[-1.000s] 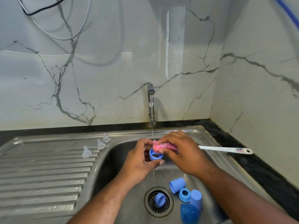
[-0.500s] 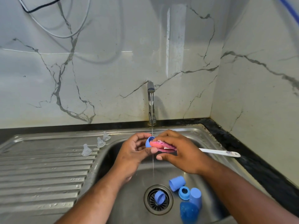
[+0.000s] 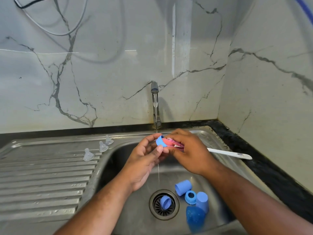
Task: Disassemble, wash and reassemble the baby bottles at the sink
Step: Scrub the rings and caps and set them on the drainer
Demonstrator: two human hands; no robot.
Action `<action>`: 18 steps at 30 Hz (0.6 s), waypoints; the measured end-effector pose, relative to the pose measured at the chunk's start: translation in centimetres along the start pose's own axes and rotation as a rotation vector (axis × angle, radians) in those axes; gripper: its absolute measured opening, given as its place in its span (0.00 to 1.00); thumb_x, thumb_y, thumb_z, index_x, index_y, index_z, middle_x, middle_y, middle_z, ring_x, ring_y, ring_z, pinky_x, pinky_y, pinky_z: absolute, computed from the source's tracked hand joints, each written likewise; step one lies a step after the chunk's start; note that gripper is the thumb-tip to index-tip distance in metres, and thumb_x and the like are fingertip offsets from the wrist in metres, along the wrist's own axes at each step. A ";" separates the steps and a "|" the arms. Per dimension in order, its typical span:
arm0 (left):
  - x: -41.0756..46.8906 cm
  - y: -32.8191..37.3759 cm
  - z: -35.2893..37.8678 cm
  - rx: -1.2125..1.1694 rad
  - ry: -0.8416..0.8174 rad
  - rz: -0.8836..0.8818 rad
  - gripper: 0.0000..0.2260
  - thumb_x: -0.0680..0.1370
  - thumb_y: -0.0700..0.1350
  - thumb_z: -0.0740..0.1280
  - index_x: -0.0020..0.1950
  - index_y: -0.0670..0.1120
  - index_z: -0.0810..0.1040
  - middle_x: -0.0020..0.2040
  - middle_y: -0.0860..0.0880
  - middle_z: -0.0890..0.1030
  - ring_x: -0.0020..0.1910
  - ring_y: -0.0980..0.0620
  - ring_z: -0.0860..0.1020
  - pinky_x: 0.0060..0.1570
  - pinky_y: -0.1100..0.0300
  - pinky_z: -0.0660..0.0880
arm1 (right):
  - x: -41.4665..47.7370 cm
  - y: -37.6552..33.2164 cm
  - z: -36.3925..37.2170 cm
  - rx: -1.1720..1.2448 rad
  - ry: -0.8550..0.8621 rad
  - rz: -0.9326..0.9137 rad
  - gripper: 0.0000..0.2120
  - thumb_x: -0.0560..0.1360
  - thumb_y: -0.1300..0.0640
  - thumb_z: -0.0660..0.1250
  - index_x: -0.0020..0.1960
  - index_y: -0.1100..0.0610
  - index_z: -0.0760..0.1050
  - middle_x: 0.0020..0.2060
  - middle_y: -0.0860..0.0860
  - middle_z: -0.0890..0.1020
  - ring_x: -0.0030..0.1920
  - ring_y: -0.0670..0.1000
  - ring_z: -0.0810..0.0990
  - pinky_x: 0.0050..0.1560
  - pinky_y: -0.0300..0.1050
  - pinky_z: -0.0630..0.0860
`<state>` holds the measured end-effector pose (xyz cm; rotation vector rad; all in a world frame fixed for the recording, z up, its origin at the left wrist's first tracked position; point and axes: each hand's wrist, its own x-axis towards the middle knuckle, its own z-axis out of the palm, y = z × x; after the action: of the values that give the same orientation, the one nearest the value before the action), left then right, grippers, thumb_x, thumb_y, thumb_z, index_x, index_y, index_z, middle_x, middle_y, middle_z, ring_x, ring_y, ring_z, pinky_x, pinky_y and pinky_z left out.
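Bare forearms run to the left grip and right grip, both bare.

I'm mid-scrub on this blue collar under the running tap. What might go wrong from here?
The left hand pinches the wet blue collar only at its fingertips while the right hand works the pink sponge against it, so it may slip. A blue piece lies on the drain strainer and might slow draining.

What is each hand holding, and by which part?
Left hand pinches the blue ring by its rim; right hand grips the sponge brush at its pink head, white handle free.
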<state>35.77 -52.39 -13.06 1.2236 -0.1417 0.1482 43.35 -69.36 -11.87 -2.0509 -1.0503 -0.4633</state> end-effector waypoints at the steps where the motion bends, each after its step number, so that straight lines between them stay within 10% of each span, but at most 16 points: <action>1: 0.0 0.1 0.1 -0.030 0.015 -0.011 0.19 0.75 0.40 0.68 0.66 0.43 0.76 0.48 0.43 0.84 0.47 0.51 0.83 0.58 0.53 0.79 | 0.0 -0.1 0.1 0.002 -0.017 -0.010 0.16 0.75 0.45 0.69 0.60 0.50 0.82 0.50 0.41 0.79 0.53 0.47 0.78 0.53 0.53 0.77; 9: -0.2 0.7 -0.1 0.218 0.160 -0.154 0.25 0.80 0.64 0.60 0.45 0.45 0.84 0.37 0.43 0.81 0.33 0.52 0.77 0.42 0.57 0.74 | -0.6 -1.8 0.9 -0.132 -0.035 -0.178 0.13 0.76 0.50 0.69 0.60 0.51 0.81 0.52 0.41 0.78 0.53 0.46 0.74 0.50 0.46 0.75; 18: -0.3 0.1 -0.4 0.287 0.052 -0.048 0.14 0.77 0.58 0.71 0.60 0.54 0.81 0.53 0.51 0.84 0.60 0.51 0.79 0.59 0.48 0.70 | -0.4 -1.2 0.5 -0.120 0.082 -0.061 0.14 0.78 0.47 0.67 0.61 0.51 0.81 0.51 0.42 0.77 0.53 0.46 0.75 0.50 0.50 0.76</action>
<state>35.50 -52.02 -13.12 1.5070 -0.0467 0.1623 42.16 -68.76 -11.81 -2.0901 -1.0609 -0.6505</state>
